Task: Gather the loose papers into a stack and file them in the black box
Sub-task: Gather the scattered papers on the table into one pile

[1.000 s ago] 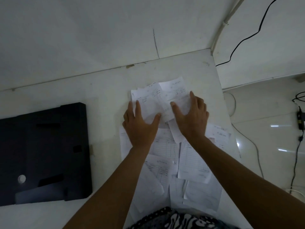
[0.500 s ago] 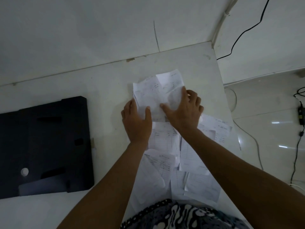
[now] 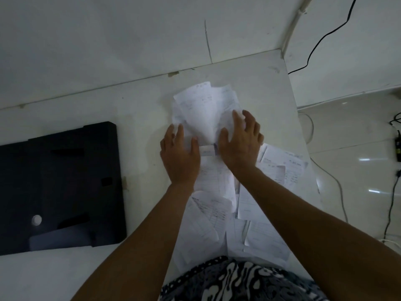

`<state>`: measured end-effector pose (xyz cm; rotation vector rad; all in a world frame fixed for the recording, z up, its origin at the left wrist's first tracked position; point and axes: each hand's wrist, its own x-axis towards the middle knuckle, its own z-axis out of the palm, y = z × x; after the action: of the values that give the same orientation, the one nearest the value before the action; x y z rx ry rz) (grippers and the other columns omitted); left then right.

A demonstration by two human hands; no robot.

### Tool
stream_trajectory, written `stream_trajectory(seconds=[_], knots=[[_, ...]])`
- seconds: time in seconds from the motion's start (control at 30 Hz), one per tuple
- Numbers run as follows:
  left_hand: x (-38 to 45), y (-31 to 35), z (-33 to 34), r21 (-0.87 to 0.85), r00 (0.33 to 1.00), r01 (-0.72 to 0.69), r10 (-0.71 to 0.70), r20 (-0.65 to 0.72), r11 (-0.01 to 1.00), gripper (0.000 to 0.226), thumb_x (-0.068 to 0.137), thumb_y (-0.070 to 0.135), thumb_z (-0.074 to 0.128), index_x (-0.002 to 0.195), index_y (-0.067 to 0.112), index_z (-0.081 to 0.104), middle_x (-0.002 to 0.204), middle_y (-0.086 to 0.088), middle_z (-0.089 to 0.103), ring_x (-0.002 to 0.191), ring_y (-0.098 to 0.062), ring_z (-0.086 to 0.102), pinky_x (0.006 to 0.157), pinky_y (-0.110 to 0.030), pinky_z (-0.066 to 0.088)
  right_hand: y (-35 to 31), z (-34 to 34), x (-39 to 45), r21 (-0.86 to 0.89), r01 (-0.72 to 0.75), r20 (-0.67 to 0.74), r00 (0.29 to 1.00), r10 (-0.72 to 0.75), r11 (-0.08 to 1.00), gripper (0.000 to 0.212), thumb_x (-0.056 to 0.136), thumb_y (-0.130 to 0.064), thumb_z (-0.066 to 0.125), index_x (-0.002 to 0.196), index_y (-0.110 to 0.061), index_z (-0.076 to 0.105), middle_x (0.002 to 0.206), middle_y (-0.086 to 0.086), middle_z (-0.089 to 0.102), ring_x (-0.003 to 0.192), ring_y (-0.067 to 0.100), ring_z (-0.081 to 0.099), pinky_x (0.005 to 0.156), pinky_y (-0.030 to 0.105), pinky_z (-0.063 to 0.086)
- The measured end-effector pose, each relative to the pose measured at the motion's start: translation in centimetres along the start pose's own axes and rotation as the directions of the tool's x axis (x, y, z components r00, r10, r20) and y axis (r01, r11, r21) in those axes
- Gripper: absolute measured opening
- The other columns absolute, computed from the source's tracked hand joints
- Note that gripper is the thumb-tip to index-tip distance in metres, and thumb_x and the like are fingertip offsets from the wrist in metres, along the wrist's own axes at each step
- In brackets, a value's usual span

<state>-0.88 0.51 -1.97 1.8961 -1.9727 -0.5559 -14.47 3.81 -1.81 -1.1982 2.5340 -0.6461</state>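
Loose white printed papers (image 3: 219,181) lie scattered over the right part of the white table (image 3: 141,118). At the far end of the spread, a small bunch of sheets (image 3: 204,109) is bent upward between both hands. My left hand (image 3: 180,157) presses the bunch's left side with fingers spread. My right hand (image 3: 240,144) curls around its right edge. More sheets (image 3: 282,168) lie to the right and near my body (image 3: 260,240). The black box (image 3: 60,185) lies flat at the left, apart from the papers.
The table's right edge (image 3: 303,148) drops to a tiled floor with cables (image 3: 338,187). A white wall (image 3: 108,40) stands right behind the table. My patterned clothing (image 3: 238,281) touches the near edge. Bare table surface lies between the box and the papers.
Both hands have drawn closer together, pushing the far sheets inward so they buckle and rise off the table. Earlier the sheets lay flat under my palms.
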Motion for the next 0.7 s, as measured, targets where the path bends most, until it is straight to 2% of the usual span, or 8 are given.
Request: stream_trajectory(seconds=[0.1,0.2,0.3,0.37,0.4,0.5,0.6,0.7], knots=[[0.4,-1.7,-0.6,0.069,1.0,-0.019,0.017,0.026,0.997,0.055,0.097,0.043,0.053,0.145,0.017,0.048,0.158,-0.009,0.036,0.142,-0.029,0.036,0.11,-0.047,0.034,1.0,-0.8,1.1,-0.03,-0.05,-0.03,0.998,0.049,0.998,0.057,0.096,-0.052,0.045,0.144,-0.022,0.04,0.153,0.008,0.036,0.138,0.028,0.033,0.108,0.046,0.031],[0.4,-2.5,-0.1,0.191,0.984,-0.165,0.15,0.092,0.968,0.051,0.098,0.044,0.048,0.143,0.019,0.051,0.158,-0.01,0.037,0.143,-0.031,0.037,0.108,-0.048,0.038,1.2,-1.1,2.0,-0.091,-0.124,0.028,0.992,0.127,0.988,0.071,0.092,-0.063,0.042,0.147,-0.018,0.036,0.149,0.008,0.039,0.134,0.029,0.036,0.106,0.045,0.031],[0.3,-1.8,0.6,0.185,0.976,-0.211,0.196,0.101,0.96,0.047,0.096,0.042,0.051,0.138,0.019,0.056,0.153,-0.011,0.044,0.139,-0.033,0.041,0.104,-0.049,0.042,0.0,-0.7,1.7,-0.06,0.011,0.106,0.994,-0.005,0.998,0.07,0.091,-0.06,0.048,0.146,-0.018,0.037,0.14,0.009,0.046,0.124,0.029,0.044,0.099,0.043,0.037],[0.1,-1.8,0.4,0.157,0.983,-0.175,0.166,0.073,0.972,0.048,0.097,0.04,0.051,0.14,0.019,0.052,0.154,-0.011,0.042,0.139,-0.032,0.041,0.104,-0.046,0.041,0.1,-0.8,1.5,-0.075,0.06,0.069,0.996,-0.055,0.995,0.068,0.091,-0.06,0.049,0.145,-0.02,0.039,0.136,0.008,0.048,0.121,0.028,0.047,0.096,0.042,0.039],[0.0,-2.1,0.1,0.161,0.986,-0.158,0.148,0.072,0.974,0.049,0.098,0.041,0.05,0.141,0.019,0.051,0.154,-0.01,0.041,0.139,-0.031,0.04,0.105,-0.046,0.04,0.6,-1.1,1.3,-0.089,0.035,0.031,0.999,-0.032,0.995,0.067,0.091,-0.06,0.048,0.144,-0.021,0.039,0.136,0.008,0.048,0.12,0.027,0.046,0.095,0.042,0.038],[-0.4,-3.2,-0.4,0.191,0.979,-0.178,0.154,0.134,0.965,0.048,0.101,0.041,0.045,0.142,0.017,0.05,0.156,-0.01,0.039,0.143,-0.031,0.036,0.111,-0.048,0.037,2.4,-1.6,0.4,-0.136,-0.015,0.022,1.0,0.019,0.991,0.065,0.09,-0.062,0.047,0.143,-0.023,0.04,0.14,0.007,0.044,0.125,0.028,0.042,0.099,0.045,0.035],[-1.4,-2.9,-0.8,0.101,0.969,-0.193,0.173,0.177,0.976,0.054,0.102,0.042,0.044,0.15,0.018,0.039,0.16,-0.008,0.032,0.15,-0.026,0.024,0.119,-0.046,0.026,3.3,-2.0,-1.2,-0.162,0.146,0.139,0.982,-0.124,0.976,0.065,0.091,-0.059,0.05,0.144,-0.023,0.04,0.146,0.008,0.041,0.131,0.03,0.039,0.104,0.048,0.034],[-3.5,-3.1,-1.9,0.099,0.983,-0.148,0.135,0.124,0.984,0.063,0.1,0.049,0.043,0.154,0.021,0.029,0.163,-0.007,0.025,0.152,-0.025,0.019,0.121,-0.044,0.019,3.9,-3.2,-2.8,-0.126,0.166,0.112,0.982,-0.152,0.978,0.064,0.094,-0.055,0.048,0.147,-0.022,0.036,0.153,0.01,0.037,0.139,0.031,0.034,0.109,0.049,0.032]])
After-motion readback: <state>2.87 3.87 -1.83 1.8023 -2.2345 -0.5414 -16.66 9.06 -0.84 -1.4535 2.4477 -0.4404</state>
